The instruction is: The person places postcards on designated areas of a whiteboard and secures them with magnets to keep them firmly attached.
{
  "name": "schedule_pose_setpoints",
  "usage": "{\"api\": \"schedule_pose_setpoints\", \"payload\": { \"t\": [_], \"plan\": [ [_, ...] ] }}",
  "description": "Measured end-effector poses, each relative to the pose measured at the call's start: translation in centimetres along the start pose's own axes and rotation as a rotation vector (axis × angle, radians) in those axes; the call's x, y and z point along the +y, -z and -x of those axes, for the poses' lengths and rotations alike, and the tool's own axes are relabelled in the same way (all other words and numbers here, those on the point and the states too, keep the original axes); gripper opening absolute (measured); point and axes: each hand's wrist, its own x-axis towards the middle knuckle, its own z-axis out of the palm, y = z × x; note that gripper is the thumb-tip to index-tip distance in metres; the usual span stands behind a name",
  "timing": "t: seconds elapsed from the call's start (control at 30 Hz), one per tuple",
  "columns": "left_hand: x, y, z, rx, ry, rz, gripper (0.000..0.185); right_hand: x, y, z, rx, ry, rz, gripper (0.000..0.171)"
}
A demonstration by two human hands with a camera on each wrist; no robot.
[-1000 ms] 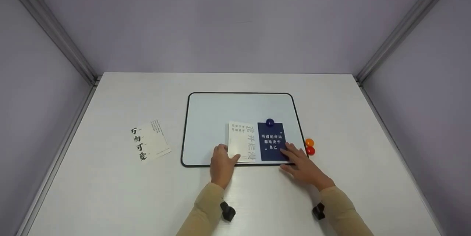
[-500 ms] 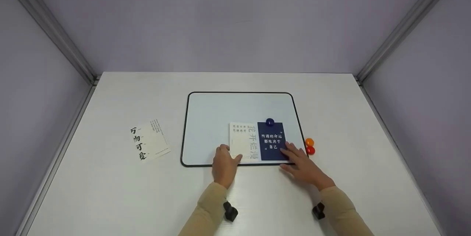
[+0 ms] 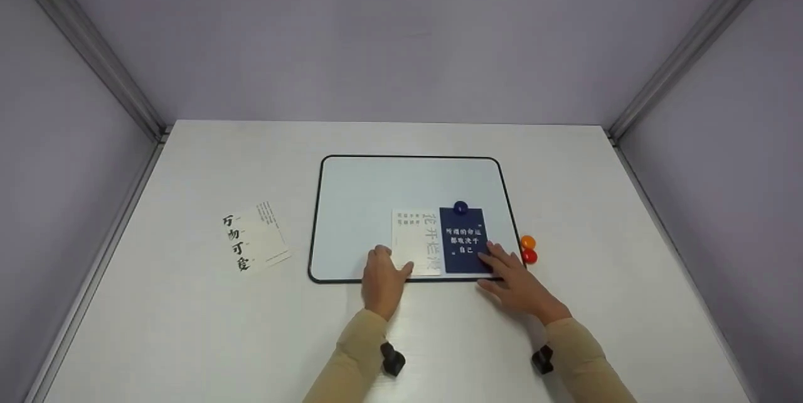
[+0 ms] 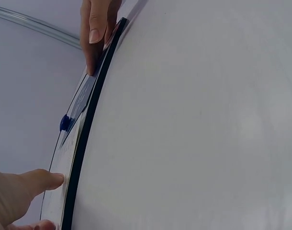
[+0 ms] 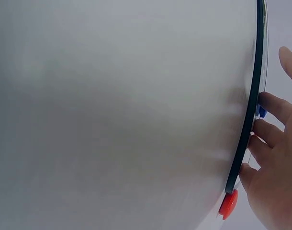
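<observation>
Cream card (image 3: 414, 240) on whiteboard (image 3: 357, 202), near its bottom edge, touched by left hand (image 3: 382, 284), thumb and fingers parted. Right hand (image 3: 522, 288), fingers spread, touches adjacent navy card (image 3: 465, 262) (blue magnet (image 3: 460, 208) atop); orange magnet (image 3: 528, 242), red magnet (image 3: 530, 256) outside right edge.

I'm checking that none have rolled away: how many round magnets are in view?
3: the blue magnet on the top edge of the navy card; the orange magnet and red magnet side by side on the table, just right of the whiteboard. Others could be hidden.
</observation>
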Motion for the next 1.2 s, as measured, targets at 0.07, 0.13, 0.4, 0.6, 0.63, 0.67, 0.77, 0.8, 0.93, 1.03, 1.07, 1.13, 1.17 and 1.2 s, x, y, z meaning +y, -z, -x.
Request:
{"api": "schedule_pose_setpoints", "payload": {
  "t": [0.07, 0.13, 0.4, 0.6, 0.63, 0.67, 0.77, 0.8, 0.93, 1.03, 1.07, 1.13, 1.17, 1.2],
  "plan": [
    [-0.1, 0.1, 0.0, -0.007, -0.004, 0.005, 0.043, 0.0, 0.0, 0.0, -0.003, -0.006, 0.006, 0.066],
    [-0.1, 0.2, -0.1, -0.010, -0.017, 0.014, 0.042, 0.0, -0.1, 0.0, -0.006, -0.010, 0.012, 0.066],
    [-0.6, 0.7, -0.4, -0.021, -0.127, -0.012, 0.028, 0.0, 0.0, 0.0, -0.014, -0.009, 0.015, 0.066],
    [-1.0, 1.0, -0.5, 0.011, -0.255, -0.159, 0.027, -0.1, 0.1, 0.1, -0.023, -0.021, 0.028, 0.067],
    [-1.1, 1.1, -0.5, 0.013, -0.287, -0.196, 0.028, -0.1, 0.1, 0.1, -0.024, -0.025, 0.028, 0.067],
    [-1.3, 1.2, -0.5, 0.012, -0.319, -0.236, 0.030, -0.1, 0.1, 0.2, -0.024, -0.027, 0.026, 0.067],
    [-1.6, 1.5, -0.3, -0.021, -0.411, -0.345, 0.038, -0.1, 0.0, 0.2, -0.021, -0.020, 0.022, 0.067],
    [-1.7, 1.7, -0.3, -0.042, -0.434, -0.377, 0.041, -0.1, 0.0, 0.1, -0.020, -0.019, 0.020, 0.067],
    [-1.9, 2.2, -0.1, -0.142, -0.507, -0.458, 0.050, -0.1, -0.1, 0.1, -0.021, -0.025, 0.010, 0.067],
    [-2.2, 2.5, -0.2, -0.209, -0.550, -0.486, 0.053, 0.0, -0.1, 0.1, -0.023, -0.035, 0.007, 0.068],
    [-2.3, 2.6, -0.2, -0.233, -0.559, -0.493, 0.054, 0.0, 0.0, 0.1, -0.026, -0.040, 0.004, 0.069],
    [-2.5, 2.8, -0.2, -0.277, -0.570, -0.501, 0.055, 0.0, 0.0, 0.1, -0.029, -0.045, 0.004, 0.069],
    [-2.6, 2.8, -0.2, -0.298, -0.579, -0.511, 0.056, 0.0, 0.0, 0.1, -0.030, -0.046, 0.002, 0.070],
    [-2.7, 2.9, -0.2, -0.320, -0.583, -0.517, 0.056, 0.0, 0.0, 0.1, -0.032, -0.050, -0.001, 0.070]
  ]
}}
